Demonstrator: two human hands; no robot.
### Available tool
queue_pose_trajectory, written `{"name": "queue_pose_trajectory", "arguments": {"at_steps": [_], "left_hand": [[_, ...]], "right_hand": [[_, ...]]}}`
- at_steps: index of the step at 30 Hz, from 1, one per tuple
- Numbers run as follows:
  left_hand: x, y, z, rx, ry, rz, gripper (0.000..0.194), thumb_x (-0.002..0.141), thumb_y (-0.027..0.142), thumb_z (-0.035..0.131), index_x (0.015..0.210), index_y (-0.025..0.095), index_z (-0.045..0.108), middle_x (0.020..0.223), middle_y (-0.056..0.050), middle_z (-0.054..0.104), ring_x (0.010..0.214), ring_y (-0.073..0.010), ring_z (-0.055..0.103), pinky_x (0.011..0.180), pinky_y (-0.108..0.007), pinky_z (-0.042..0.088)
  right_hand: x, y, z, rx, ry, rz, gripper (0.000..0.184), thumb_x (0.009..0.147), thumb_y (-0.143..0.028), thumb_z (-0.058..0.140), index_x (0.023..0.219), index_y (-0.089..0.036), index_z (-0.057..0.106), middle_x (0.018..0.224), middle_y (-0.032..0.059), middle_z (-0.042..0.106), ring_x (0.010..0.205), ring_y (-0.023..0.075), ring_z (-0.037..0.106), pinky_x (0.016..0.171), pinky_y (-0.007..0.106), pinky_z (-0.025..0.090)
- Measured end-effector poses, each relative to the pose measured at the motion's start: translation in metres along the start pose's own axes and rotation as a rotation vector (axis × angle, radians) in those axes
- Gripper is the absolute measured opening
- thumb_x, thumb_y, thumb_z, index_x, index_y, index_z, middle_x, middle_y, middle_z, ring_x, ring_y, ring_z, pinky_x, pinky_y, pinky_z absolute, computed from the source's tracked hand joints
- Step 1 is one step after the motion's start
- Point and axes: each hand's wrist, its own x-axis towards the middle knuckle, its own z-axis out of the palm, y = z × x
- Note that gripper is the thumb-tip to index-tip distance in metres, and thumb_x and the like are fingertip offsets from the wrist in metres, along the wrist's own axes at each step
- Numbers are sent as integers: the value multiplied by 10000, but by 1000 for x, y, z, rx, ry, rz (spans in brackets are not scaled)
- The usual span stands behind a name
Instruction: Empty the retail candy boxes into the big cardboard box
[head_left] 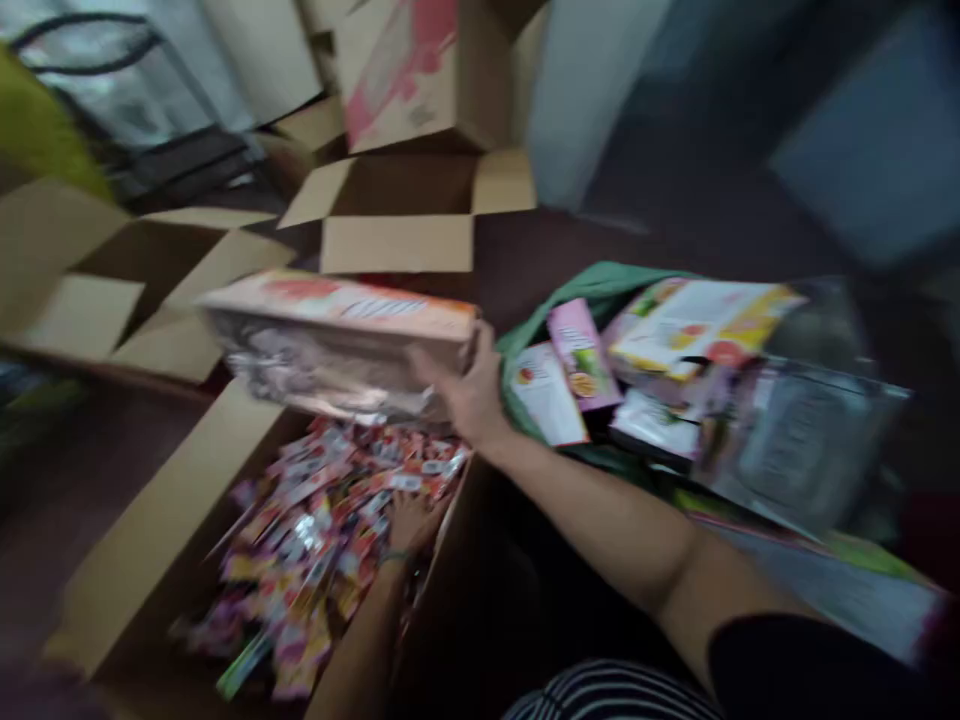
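Gripping the long printed box (345, 300) at its right end, the right hand (476, 395) keeps its thumb on the near side and its fingers behind. The box is over the far part of the large carton (172, 520), its near side a crumpled, silvery blur – whether anything remains inside, I cannot tell. Lower down, the left hand (411, 520) rests among loose sachets (322, 520); blur hides whether it pinches any. Judging by the deep heap, a good share of the sachets is already in the carton, while this box looks unfinished. To the right, a green bag (611, 275) holds a pink box (583, 355) and a yellow-and-white box (682, 320), with a clear plastic tray (814, 445) beside them – seemingly set aside. Farther off are two open cartons (397, 243); how much is left overall does not show.
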Motion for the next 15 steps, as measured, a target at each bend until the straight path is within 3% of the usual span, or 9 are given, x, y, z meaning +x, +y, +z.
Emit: {"name": "queue_pose_trajectory", "arguments": {"at_steps": [2,4,7,11,13,15], "left_hand": [[3,-10,-7,189,-30,161,515,1011,361,324,1415,380,643,1443,-135,592,1331,-454,494,1056,-637,371],[2,-17,-14,352,-27,277,581,966,219,330,1451,360,618,1500,-135,558,1339,-434,507,1116,-609,314],[-12,-19,-18,442,-63,231,598,954,212,329,1481,309,594,1561,-152,502,1398,-428,469,1097,-569,357],[-28,-17,-20,519,-132,142,598,940,228,325,1469,286,598,1550,-156,515,1401,-365,505,1083,-506,397],[-28,-15,-24,560,-137,179,590,889,220,371,1399,314,651,1484,-137,586,1356,-324,564,1116,-483,374],[-27,-13,-28,506,-119,200,544,813,266,447,1276,353,720,1400,-106,658,1314,-333,604,1107,-494,392]], "right_hand": [[-2,-1,-5,-132,-11,-139,995,707,-772,811,1442,-278,357,1302,113,598,1209,333,598,1071,546,535],[-6,-9,-21,-287,5,-275,1059,704,-706,860,1502,-304,291,1337,115,572,1247,344,566,1099,555,504],[-19,-37,-70,-448,43,-514,1038,744,-595,860,1525,-313,238,1356,123,549,1254,355,550,1100,558,479],[-36,-91,-177,-631,228,-763,843,836,-509,766,1509,-326,292,1394,119,534,1304,369,507,1155,589,395],[-37,-114,-239,-772,395,-754,774,846,-505,766,1481,-321,363,1416,119,524,1377,392,428,1212,617,298],[-33,-124,-300,-867,539,-683,733,815,-495,814,1428,-329,448,1451,96,505,1459,412,296,1251,626,188]]}}
